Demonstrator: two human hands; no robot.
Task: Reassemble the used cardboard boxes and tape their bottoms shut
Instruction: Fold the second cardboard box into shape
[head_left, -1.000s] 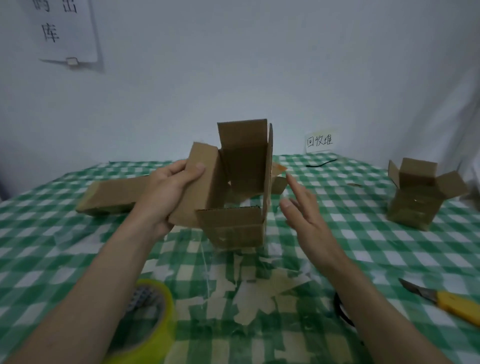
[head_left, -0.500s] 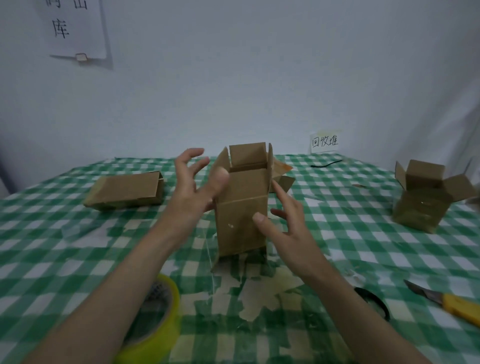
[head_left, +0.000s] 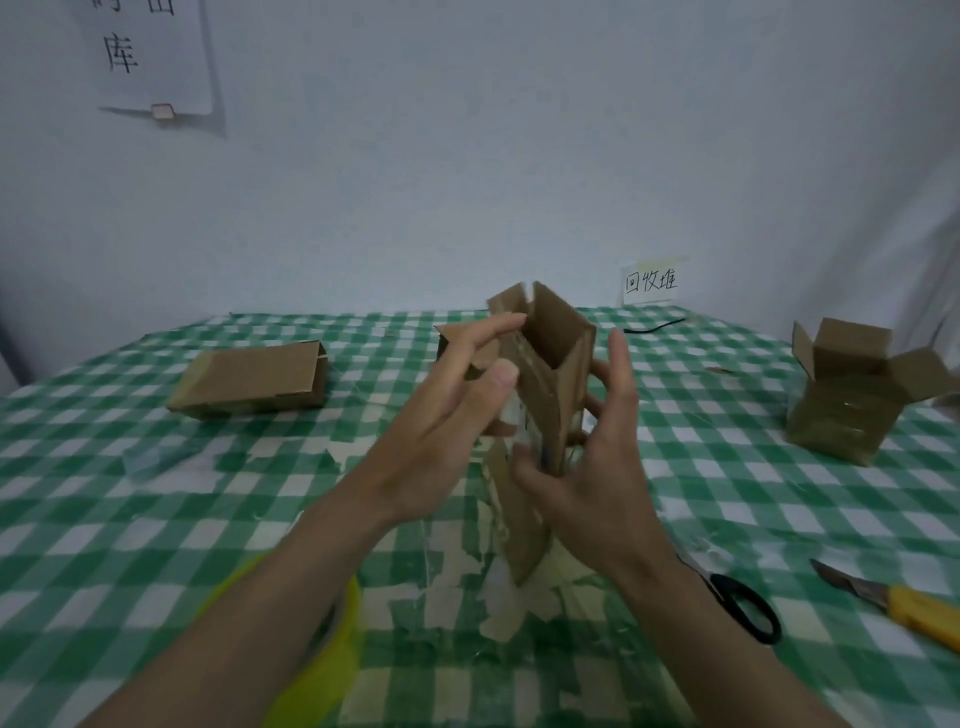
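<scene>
Half a second ago the small brown cardboard box stood upright on the green-checked surface, with both my hands spread apart from it. Now it is lifted and tilted between them. My right hand grasps its lower part, thumb in front and fingers curled behind. My left hand is straight-fingered, pressing the box's side. I judge I'm turning it to reach the bottom flaps. The yellow roll of tape lies untouched under my left forearm.

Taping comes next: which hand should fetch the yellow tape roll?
Left, probably. The yellow tape roll lies beside the left forearm, and the left hand only touches the box with straight fingers. The right hand grips the box and could steady it.
</scene>
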